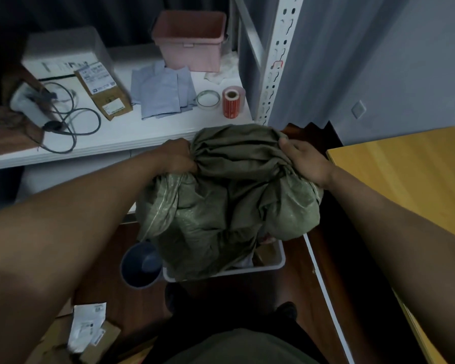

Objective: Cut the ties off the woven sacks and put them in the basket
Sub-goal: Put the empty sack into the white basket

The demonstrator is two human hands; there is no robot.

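**Sack bunched over the basket, both hands on its top**

Green woven sack (229,206), crumpled and bulky, sitting in and spilling over the white basket (280,261) on the floor, just below the table's (147,132) front edge. Gripped at its gathered top, probably to press it down or find the tie: left hand (177,157) clenched into the folds, right hand (304,160) curled round the opposite side. No tie or cutter visible. Crowding the basket: grey bin (139,266) touching its left side, yellow board (405,185) to the right. On the table, pink tub (192,40), red label roll (233,102).
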